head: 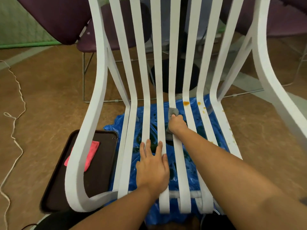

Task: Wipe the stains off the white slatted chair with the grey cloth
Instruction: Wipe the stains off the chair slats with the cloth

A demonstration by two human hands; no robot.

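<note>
The white slatted chair fills the middle of the view, seat slats running toward me. My right hand is closed on the grey cloth, pressing it on a middle seat slat near the bend to the backrest. Orange stains mark the slats just right of the cloth, with smaller specks further right. My left hand lies flat, fingers spread, on the seat slats nearer the front edge, holding nothing.
A blue plastic sheet with dark green smears lies on the floor under the seat. A dark tray holding a pink cloth sits left of the chair. A purple chair and a black round base stand behind. A cord trails at left.
</note>
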